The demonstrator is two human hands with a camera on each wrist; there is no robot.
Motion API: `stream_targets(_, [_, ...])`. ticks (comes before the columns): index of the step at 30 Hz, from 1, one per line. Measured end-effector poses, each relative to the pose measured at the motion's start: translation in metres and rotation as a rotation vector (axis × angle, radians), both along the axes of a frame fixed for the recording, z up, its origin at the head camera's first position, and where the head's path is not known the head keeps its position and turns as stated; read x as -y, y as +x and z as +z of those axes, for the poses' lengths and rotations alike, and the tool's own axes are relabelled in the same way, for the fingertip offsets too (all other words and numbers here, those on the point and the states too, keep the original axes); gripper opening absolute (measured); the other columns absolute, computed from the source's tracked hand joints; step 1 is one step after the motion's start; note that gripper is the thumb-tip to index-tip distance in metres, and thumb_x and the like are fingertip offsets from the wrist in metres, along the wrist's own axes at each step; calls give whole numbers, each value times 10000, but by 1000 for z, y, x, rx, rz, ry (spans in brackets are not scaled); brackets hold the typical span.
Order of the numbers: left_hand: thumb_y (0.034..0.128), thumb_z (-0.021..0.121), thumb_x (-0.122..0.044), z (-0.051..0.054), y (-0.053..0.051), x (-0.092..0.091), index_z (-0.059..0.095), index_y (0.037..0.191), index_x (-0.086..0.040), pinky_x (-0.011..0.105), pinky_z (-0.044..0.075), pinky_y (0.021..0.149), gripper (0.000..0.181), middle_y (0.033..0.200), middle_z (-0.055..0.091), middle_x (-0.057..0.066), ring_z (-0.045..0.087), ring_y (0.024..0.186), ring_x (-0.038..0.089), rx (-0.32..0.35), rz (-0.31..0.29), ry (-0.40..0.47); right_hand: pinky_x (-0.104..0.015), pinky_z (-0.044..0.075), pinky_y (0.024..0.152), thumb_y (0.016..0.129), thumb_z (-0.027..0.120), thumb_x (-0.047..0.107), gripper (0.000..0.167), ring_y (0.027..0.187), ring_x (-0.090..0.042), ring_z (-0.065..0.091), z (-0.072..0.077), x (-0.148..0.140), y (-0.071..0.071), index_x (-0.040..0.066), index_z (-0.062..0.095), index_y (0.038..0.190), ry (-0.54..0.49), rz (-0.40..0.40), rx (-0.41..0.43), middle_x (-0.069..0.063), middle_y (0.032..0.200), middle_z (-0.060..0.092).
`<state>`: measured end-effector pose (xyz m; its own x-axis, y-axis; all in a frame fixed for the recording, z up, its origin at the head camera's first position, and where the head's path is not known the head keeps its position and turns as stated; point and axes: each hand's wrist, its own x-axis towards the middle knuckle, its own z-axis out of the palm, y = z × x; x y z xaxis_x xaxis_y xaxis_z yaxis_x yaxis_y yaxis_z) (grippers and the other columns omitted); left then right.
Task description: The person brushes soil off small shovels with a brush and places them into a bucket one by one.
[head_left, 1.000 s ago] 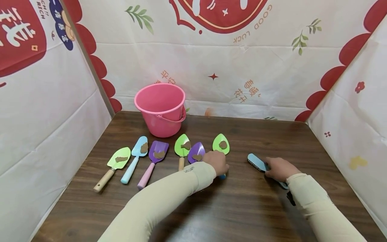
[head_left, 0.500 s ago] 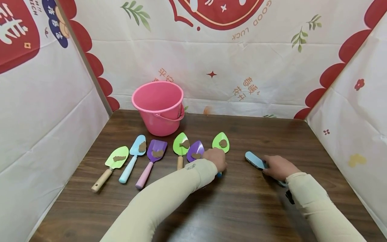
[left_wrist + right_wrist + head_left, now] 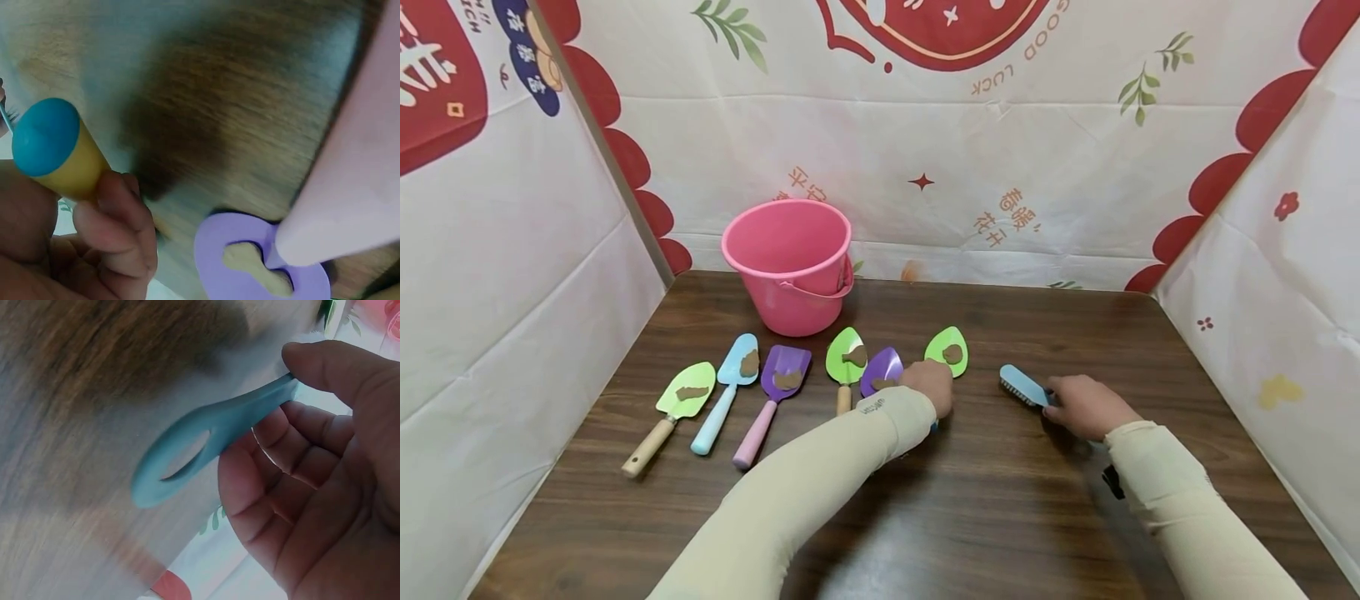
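In the head view my left hand (image 3: 929, 387) grips the handle of the right-hand green trowel (image 3: 937, 345), whose blade carries a brown lump (image 3: 952, 354). Thumb and fingers close round the yellow handle (image 3: 87, 172) in the left wrist view, its blue end cap (image 3: 47, 137) sticking out. A purple trowel (image 3: 878, 371) with a brown lump lies just left of this hand. Farther right, my right hand (image 3: 1088, 407) pinches a light blue brush (image 3: 1022, 385), bristles downward. Its handle (image 3: 219, 422), with an oval hole, extends past the fingers in the right wrist view.
Several more trowels with brown lumps lie leftward: a green one (image 3: 845, 343), a purple one (image 3: 786, 367), a blue one (image 3: 730, 373) and another green one (image 3: 698, 379). Behind them stands a pink bucket (image 3: 790, 300). Printed cloth walls (image 3: 880, 133) enclose the table (image 3: 1000, 500).
The held trowel's handle end has shifted left and slightly up in the head view. The brush in my right hand has risen slightly. The whole scene has shifted a little left with the camera.
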<state>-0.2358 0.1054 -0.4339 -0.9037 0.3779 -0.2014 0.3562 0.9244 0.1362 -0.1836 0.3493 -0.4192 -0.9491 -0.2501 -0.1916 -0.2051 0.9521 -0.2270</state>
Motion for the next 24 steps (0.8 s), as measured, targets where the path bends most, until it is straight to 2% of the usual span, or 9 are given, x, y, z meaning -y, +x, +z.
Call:
stream_targets(4, [915,672,-322,0,-4,6,700,816,-161,348,540,635,190,909,711,6,677,788,179,-4,-17,15,-405,464,624,900,701,143,145,682,-182,523,2,2,-2,27,643,964,-3,-4,-36,-28,802,612])
stream_targets(7, [918,674,-368,6,-6,12,704,812,-166,356,538,661,230,931,712,8,672,802,180,-13,-48,15,-417,472,627,899,700,142,145,692,-180,538,5,3,-3,26,646,969,-11,6,-72,-28,810,617])
stream_targets(12, [938,657,-371,24,-7,26,673,764,-168,357,510,644,269,866,672,2,624,743,161,-19,-107,7,-415,473,635,909,689,154,193,697,-179,537,10,7,-4,5,648,1025,-34,9,-109,-42,840,638])
stream_targets(17, [937,647,-350,40,-11,43,565,669,-169,354,489,584,334,703,563,-19,569,653,145,-38,-124,10,-390,462,598,929,673,171,239,663,-178,527,17,12,-3,-12,611,1069,-48,-16,-141,-62,833,639])
stream_targets(21, [916,677,-350,53,-14,58,551,676,-168,350,487,570,327,668,537,-22,556,640,146,-65,-136,12,-371,441,561,942,659,179,237,631,-178,514,22,16,-4,-6,591,1075,-65,-31,-178,-52,793,612])
stream_targets(24, [908,688,-335,60,-14,70,566,707,-163,322,481,541,291,675,544,-21,548,631,143,-61,-149,16,-354,417,542,946,656,190,234,611,-171,501,23,18,-5,10,584,1078,-73,-27,-204,-28,757,583])
